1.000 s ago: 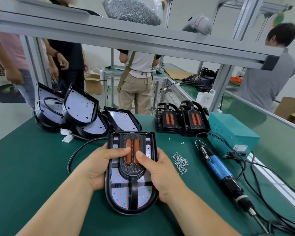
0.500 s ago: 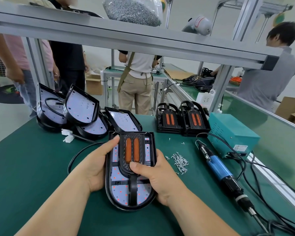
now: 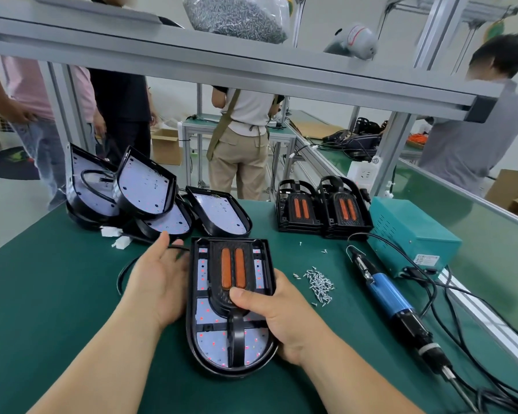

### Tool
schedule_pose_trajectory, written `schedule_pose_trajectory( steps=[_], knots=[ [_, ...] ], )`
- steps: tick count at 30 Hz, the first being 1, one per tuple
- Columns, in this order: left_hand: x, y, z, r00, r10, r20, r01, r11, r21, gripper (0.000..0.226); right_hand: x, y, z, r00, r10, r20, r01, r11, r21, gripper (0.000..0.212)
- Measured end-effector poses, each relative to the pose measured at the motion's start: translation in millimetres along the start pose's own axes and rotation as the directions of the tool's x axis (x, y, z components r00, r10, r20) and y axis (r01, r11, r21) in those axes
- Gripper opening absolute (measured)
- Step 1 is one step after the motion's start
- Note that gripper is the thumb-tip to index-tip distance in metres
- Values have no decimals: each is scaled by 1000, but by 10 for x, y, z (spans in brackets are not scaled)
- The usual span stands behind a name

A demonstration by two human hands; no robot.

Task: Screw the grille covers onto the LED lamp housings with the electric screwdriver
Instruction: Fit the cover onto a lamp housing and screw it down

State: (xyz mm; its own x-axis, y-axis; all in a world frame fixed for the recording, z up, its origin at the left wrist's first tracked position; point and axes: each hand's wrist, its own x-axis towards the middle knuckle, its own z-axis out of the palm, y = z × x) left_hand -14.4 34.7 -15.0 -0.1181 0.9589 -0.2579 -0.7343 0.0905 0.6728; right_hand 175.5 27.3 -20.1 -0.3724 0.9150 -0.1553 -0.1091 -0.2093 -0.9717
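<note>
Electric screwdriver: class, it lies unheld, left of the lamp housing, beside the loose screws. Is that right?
No. The head view shows the electric screwdriver lying right of the lamp housing, not left; unheld, beside the loose screws.

A green-matted counter (image 3: 57,309) carries one lamp housing (image 3: 213,345) lying flat near its front edge. Behind it to the left, several open housings (image 3: 144,189) lean on one another in a heap, with white connectors (image 3: 117,237) and a black cable (image 3: 121,273) just beside them. Two stacks of grille covers (image 3: 323,210) stand at the back. To the right lie loose screws (image 3: 319,283), the electric screwdriver (image 3: 386,294) and a teal power box (image 3: 413,234).
</note>
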Motion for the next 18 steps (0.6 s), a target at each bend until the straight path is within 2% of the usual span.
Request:
schedule_pose_trajectory(
  steps=[2, 5, 8, 10, 12, 14, 16, 17, 18],
  knots=[
    [44, 81, -61, 990, 116, -76, -127, 980, -153, 32, -8, 13, 12, 1000, 2, -5, -2, 1000, -20, 49],
    [57, 158, -115, 988, 121, -100, -136, 978, -155, 31, -3, 30, 17, 999, -33, -26, 31, 997, -67, 51],
    [11, 167, -98, 996, 34, -81, -29, 998, 59, 50, 14, 64, 25, 996, -75, -54, 70, 994, -79, 55],
    [-74, 142, -12, 997, -64, -38, 72, 962, 262, 58, 32, 76, 16, 991, -99, -90, 92, 993, -79, 55],
    [-171, 65, 90, 985, -170, 26, 142, 892, 430, 55, 58, 94, 12, 986, -122, -112, 112, 989, -92, 54],
    [-268, -44, 204, 966, -250, 65, 189, 854, 485, 48, 69, 73, 1, 989, -110, -103, 100, 990, -98, 53],
    [-278, -133, 240, 970, -237, 46, 184, 848, 496, 47, 80, 26, -47, 990, -122, -63, 106, 971, -212, 40],
    [-272, -158, 241, 976, -217, 34, 171, 845, 508, 47, 70, -19, -85, 988, -151, -34, 129, 927, -352, 27],
    [-268, -166, 244, 979, -201, 29, 157, 838, 522, 45, 51, -81, -122, 985, -171, -13, 139, 840, -524, 14]
  ],
)
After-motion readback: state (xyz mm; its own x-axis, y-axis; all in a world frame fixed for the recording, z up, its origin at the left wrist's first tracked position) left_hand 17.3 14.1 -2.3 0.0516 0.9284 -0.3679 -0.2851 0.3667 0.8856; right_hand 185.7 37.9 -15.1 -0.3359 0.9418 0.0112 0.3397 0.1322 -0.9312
